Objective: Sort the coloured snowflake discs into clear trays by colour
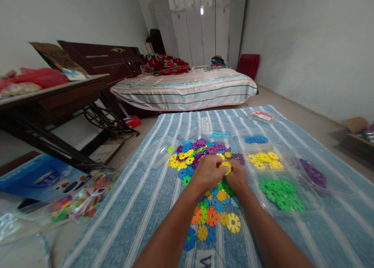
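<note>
Over one mixed pile (200,153), two hands (207,170) (237,178) (bare) hold one yellow disc (225,168).

A round yellow snowflake disc (225,168), notched around its rim, was held up with its flat face toward the view, over a loose heap of snowflake discs (189,170) in purple, blue, yellow, green and orange, many overlapping, spread in an uneven patch.
</note>
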Demonstrator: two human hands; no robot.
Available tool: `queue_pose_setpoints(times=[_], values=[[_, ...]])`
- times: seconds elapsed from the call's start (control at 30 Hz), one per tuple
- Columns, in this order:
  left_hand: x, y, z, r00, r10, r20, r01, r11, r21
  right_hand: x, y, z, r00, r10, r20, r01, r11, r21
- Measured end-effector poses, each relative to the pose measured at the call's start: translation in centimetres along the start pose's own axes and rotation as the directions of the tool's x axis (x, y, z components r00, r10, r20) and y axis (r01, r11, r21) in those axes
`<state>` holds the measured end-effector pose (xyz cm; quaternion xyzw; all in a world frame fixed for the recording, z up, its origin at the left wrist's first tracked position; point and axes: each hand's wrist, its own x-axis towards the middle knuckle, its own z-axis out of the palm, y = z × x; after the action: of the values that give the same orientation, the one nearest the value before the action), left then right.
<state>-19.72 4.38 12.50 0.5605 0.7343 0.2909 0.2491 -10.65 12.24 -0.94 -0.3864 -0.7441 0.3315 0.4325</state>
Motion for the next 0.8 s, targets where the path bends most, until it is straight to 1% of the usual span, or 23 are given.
queue_pose_setpoints(times=[0.07, 0.13, 0.2, 0.27, 0.33, 0.4, 0.5, 0.57, 0.67, 0.8], values=[[2.1, 2.2, 0.8, 0.993, 0.115, -0.006, -0.114, 0.987, -0.114, 0.0, -0.1, -0.1, 1.000, 0.002, -0.007, -0.001, 1.000, 0.002], [3.4, 3.5, 1.2, 0.984, 0.171, -0.045, -0.177, 0.965, -0.194, 0.0, -0.3, -0.2, 1.000, -0.005, -0.007, 0.006, 1.000, 0.009], [3.7, 3.7, 1.0, 0.980, 0.179, -0.081, -0.191, 0.967, -0.172, 0.1, -0.4, -0.3, 1.000, -0.007, 0.001, 0.007, 1.000, 0.017], [3.0, 2.8, 0.3, 0.984, 0.155, -0.086, -0.163, 0.983, -0.087, 0.1, -0.3, -0.2, 1.000, 0.002, 0.011, -0.002, 1.000, 0.019], [1.6, 1.1, -0.5, 0.992, 0.108, -0.059, -0.108, 0.994, 0.006, 0.2, -0.1, -0.1, 1.000, 0.012, 0.013, -0.012, 1.000, 0.017], [-0.3, -0.9, -1.2, 0.998, 0.036, -0.046, -0.032, 0.995, 0.092, 0.2, 0.1, 0.0, 1.000, 0.019, 0.010, -0.019, 1.000, 0.016], [-3.6, -3.7, -1.9, 0.997, -0.070, -0.040, 0.076, 0.984, 0.161, 0.2, 0.4, 0.2, 1.000, 0.022, 0.010, -0.023, 1.000, 0.018], [-5.9, -5.2, -2.4, 0.990, -0.141, -0.024, 0.143, 0.969, 0.200, 0.2, 0.5, 0.1, 1.000, 0.020, 0.018, -0.020, 1.000, 0.019], [-9.1, -6.6, -3.3, 0.973, -0.229, -0.007, 0.224, 0.942, 0.250, 0.1, 0.5, 0.0, 0.999, 0.023, 0.025, -0.024, 1.000, 0.019], [-12.6, -7.4, -4.3, 0.938, -0.343, 0.041, 0.316, 0.900, 0.301, 0.1, 0.5, -0.3, 0.999, 0.031, 0.025, -0.032, 0.999, 0.019]])
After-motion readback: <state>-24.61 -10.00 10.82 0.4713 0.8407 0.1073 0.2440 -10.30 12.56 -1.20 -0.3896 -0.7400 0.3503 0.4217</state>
